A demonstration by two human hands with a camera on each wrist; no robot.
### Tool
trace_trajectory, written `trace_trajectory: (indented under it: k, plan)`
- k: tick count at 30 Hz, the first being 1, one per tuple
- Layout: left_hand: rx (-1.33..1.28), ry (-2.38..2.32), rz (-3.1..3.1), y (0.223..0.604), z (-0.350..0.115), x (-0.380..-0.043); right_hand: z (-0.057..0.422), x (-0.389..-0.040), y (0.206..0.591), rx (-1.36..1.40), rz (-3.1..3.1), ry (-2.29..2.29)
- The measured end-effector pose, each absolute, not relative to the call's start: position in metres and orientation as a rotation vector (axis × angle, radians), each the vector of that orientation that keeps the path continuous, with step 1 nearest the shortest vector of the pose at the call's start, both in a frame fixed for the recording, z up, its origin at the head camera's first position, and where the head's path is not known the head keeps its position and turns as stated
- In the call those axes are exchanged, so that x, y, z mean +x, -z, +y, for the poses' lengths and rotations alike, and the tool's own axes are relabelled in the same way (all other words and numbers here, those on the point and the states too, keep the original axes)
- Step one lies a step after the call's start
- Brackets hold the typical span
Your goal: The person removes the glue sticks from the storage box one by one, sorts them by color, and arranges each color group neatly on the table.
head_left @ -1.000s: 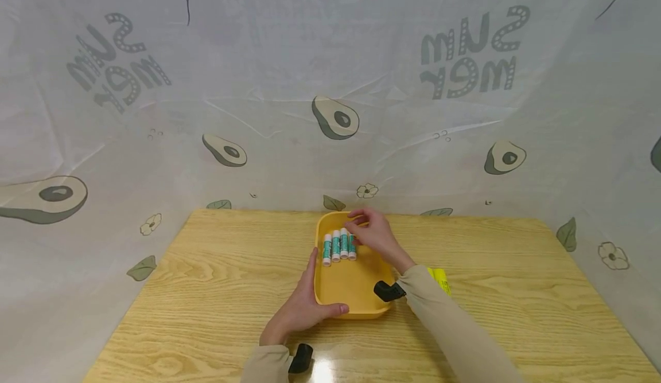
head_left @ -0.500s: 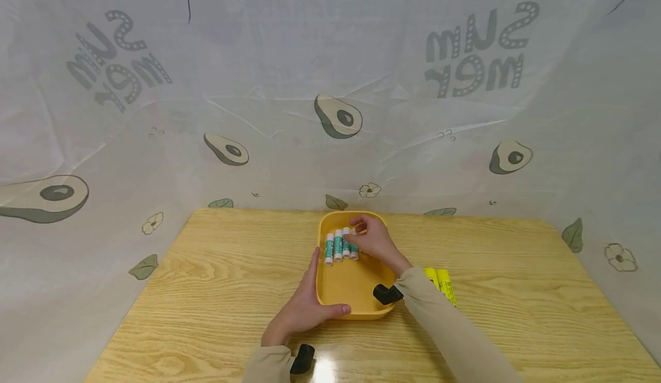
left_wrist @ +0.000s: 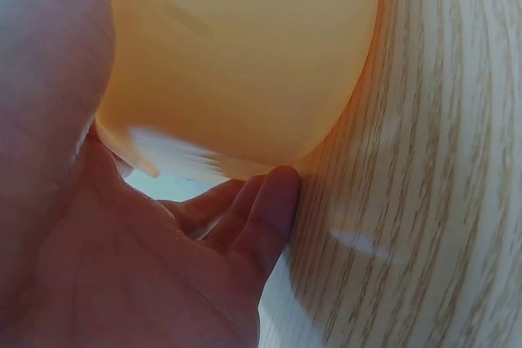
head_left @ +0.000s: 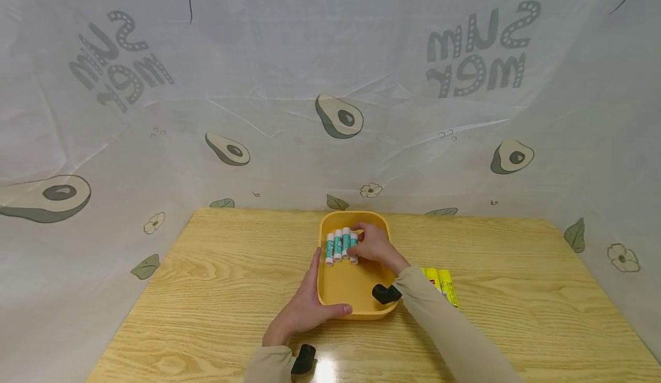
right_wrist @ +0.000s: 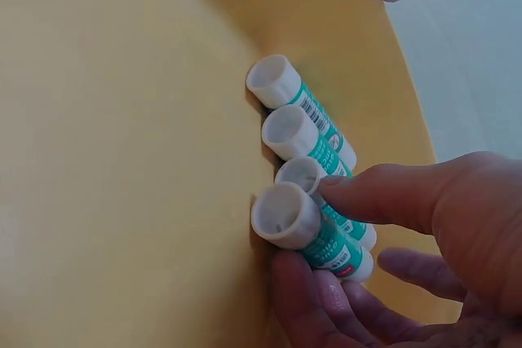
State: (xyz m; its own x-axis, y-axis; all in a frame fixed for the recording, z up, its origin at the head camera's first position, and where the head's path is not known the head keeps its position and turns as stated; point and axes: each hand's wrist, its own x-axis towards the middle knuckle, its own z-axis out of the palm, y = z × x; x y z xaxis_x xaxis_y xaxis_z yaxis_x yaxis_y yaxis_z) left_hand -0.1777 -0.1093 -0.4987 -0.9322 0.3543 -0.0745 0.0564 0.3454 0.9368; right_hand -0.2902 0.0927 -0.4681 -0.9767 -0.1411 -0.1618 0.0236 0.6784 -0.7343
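Several white-and-teal glue sticks [head_left: 338,245] lie side by side at the far left of a yellow tray [head_left: 356,294]. My right hand [head_left: 376,245] reaches into the tray and pinches the rightmost glue stick [right_wrist: 326,246]. In the right wrist view, its thumb lies at that stick's upper side, by the neighbouring stick [right_wrist: 298,175], with fingertips underneath. My left hand [head_left: 302,308] holds the tray's near left corner. Its thumb lies over the near rim and its fingers run along the left outer wall. The left wrist view shows the palm [left_wrist: 139,266] against the tray's outside.
Yellow tubes [head_left: 447,288] lie together on the wooden table [head_left: 222,291] right of the tray, partly hidden by my right sleeve [head_left: 444,325]. A pale curtain [head_left: 289,159] with avocado prints hangs behind the table's far edge and along both sides.
My right hand's fingers have come down around the rightmost glue stick, which has shifted slightly towards me. The left hand stays on the tray. More of the yellow tubes shows beside the sleeve.
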Motion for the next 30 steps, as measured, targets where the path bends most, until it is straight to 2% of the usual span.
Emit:
trace_trajectory:
  k: [20,30]
  plan:
    - [0.376,-1.626,2.348,0.4989,-0.109,-0.1792,0.0916,-0.2904,0.4648,0.027,2.513,1.301]
    - [0.37,-1.621,2.356,0.5015,-0.1093,-0.1781,0.0946,-0.2895,0.4658,-0.051,2.498,1.452]
